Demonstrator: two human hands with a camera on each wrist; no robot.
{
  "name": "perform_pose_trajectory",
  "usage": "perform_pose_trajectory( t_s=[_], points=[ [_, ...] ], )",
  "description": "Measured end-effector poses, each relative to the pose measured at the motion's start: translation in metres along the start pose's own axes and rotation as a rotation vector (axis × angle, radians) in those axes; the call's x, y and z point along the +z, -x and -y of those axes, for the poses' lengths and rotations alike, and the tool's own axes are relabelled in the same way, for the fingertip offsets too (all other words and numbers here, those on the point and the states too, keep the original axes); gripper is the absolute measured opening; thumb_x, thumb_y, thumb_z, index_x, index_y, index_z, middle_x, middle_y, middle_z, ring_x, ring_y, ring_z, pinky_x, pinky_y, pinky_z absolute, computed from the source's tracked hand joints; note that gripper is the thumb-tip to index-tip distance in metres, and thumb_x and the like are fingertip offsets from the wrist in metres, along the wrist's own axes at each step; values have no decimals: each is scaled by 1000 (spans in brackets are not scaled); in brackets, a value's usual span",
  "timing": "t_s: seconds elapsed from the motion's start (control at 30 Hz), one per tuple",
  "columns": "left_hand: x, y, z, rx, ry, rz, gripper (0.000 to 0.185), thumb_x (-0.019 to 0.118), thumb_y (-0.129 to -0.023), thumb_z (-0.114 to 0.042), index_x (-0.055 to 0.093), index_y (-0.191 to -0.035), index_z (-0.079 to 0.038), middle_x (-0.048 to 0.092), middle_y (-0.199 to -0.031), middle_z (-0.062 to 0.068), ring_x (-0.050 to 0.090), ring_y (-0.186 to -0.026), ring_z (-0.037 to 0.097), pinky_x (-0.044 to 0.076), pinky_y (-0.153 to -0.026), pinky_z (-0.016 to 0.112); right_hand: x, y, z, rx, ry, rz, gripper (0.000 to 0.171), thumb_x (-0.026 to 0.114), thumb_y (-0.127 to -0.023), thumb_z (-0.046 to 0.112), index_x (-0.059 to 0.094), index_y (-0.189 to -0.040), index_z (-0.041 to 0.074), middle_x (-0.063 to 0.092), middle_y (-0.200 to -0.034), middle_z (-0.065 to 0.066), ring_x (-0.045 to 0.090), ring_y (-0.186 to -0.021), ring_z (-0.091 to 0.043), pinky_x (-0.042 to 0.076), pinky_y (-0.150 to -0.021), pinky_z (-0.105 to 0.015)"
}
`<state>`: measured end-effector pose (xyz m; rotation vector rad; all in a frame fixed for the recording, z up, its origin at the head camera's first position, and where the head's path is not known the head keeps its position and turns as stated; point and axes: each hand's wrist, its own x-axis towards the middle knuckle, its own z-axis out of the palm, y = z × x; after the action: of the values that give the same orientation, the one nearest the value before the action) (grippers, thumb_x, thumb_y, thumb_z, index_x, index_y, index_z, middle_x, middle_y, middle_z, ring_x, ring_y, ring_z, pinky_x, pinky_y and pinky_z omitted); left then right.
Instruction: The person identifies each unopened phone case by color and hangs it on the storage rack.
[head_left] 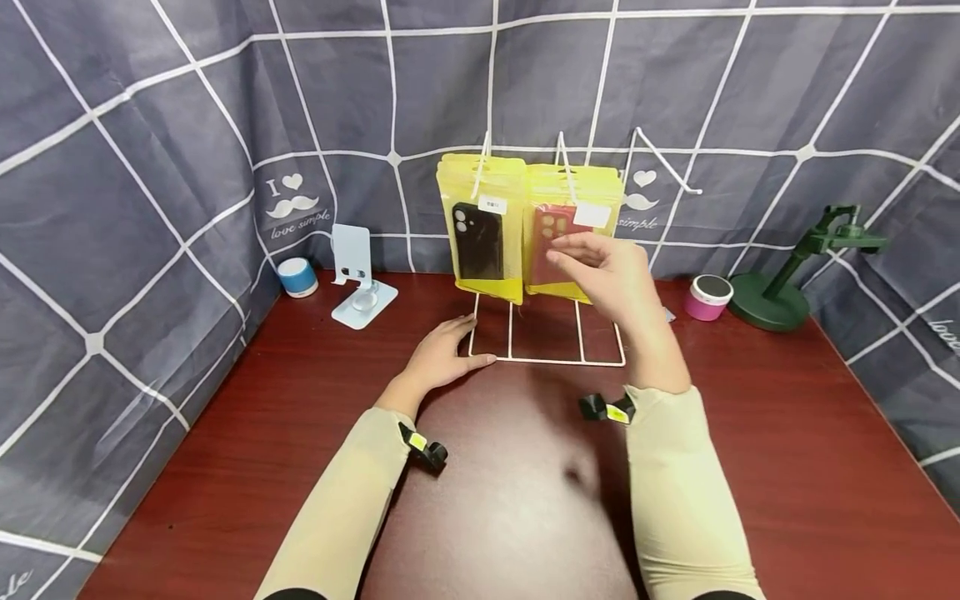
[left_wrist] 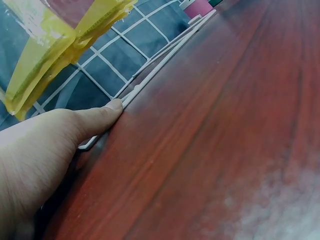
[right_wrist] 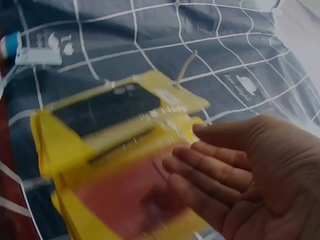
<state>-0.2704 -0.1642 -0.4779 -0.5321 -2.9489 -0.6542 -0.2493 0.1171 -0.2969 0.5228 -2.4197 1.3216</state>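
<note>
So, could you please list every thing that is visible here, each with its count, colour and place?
Wire rack: one, white, table centre.
Packets: two stacks, yellow, hanging on the rack; black case left, red case right.
Phone stand: one, pale blue, back left.
Small cylinder: one, blue and white, far left.
Pink cylinder: one, back right.
Clamp stand: one, dark green, far right.
Table: one, reddish brown.
Left hand: resting on the rack base.
Right hand: open, at the red packet.
</note>
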Motion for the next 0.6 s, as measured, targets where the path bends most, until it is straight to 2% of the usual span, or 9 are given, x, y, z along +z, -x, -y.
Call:
perform_pose_trajectory(
  t_s=[0.17, 0.27, 0.43, 0.6],
  points=[
    [-4, 0, 7, -6, -1, 4, 95, 60, -85, -74, 43, -153, -10, 40, -158, 5, 32, -147, 23, 28, -119, 42, -25, 14, -17, -63, -107, -38, 26, 78, -89, 23, 76, -112, 8, 77, -100, -4, 72, -87, -6, 54, -75, -16],
    [-6, 1, 9, -4, 7, 2, 95, 60, -85, -74, 44, -153, -8, 40, -158, 6, 32, -147, 25, 29, -118, 44, -39, 24, -28, -72, -154, -52, 28, 78, -89, 15, 74, -114, 3, 76, -100, -7, 72, -87, -4, 54, -74, -15],
    [-9, 5, 13, -16, 14, -1, 94, 61, -86, -72, 44, -153, -8, 41, -157, 7, 33, -147, 25, 29, -118, 44, -62, 44, -28, -45, -114, -32, 26, 76, -90, 11, 72, -113, -2, 76, -98, -5, 71, -84, -4, 52, -70, -13],
    [-9, 8, 18, -14, 14, 4, 93, 62, -87, -71, 44, -153, -7, 41, -157, 8, 32, -147, 25, 28, -119, 43, -77, 59, -36, -28, -50, -2, 23, 76, -90, 11, 73, -111, 2, 76, -95, -4, 70, -78, -2, 49, -64, -11]
  ],
)
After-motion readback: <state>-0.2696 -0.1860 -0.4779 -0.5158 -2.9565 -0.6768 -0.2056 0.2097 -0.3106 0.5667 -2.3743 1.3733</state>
